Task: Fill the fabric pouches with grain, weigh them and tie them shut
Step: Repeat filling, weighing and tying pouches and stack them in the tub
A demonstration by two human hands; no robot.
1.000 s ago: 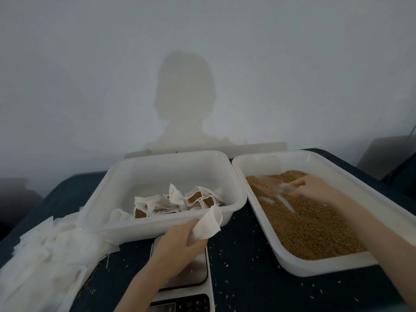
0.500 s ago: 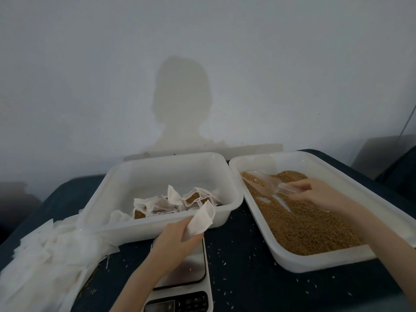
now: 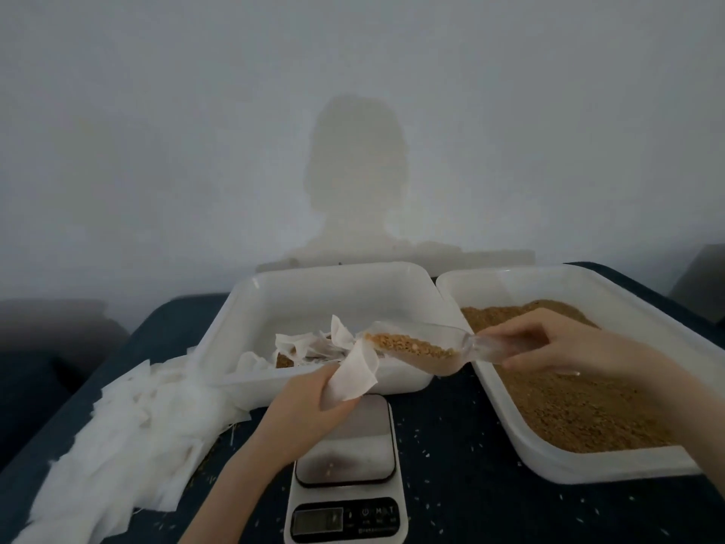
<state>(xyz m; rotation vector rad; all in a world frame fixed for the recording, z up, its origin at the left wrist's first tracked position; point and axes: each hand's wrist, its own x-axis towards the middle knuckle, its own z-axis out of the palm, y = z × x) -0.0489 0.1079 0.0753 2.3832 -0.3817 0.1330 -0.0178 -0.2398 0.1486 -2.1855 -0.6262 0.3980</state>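
My left hand (image 3: 302,410) grips a white fabric pouch (image 3: 353,373) above the kitchen scale (image 3: 347,477), mouth turned up and to the right. My right hand (image 3: 549,347) holds the handle of a clear plastic scoop (image 3: 416,347) loaded with brown grain; the scoop's tip sits right at the pouch's mouth. The right white tub (image 3: 588,463) is filled with brown grain (image 3: 580,410). The left white tub (image 3: 314,292) holds several filled pouches (image 3: 302,345). The scale's steel plate is bare.
A heap of unfilled white pouches (image 3: 117,437) lies on the dark blue table (image 3: 451,465) at the left, beside the left tub. Loose grains are scattered over the cloth around the scale. A plain wall rises close behind the tubs.
My right hand lifted the scoop out of the grain tub and carried it left to the pouch. My left hand raised the pouch and turned it toward the scoop.
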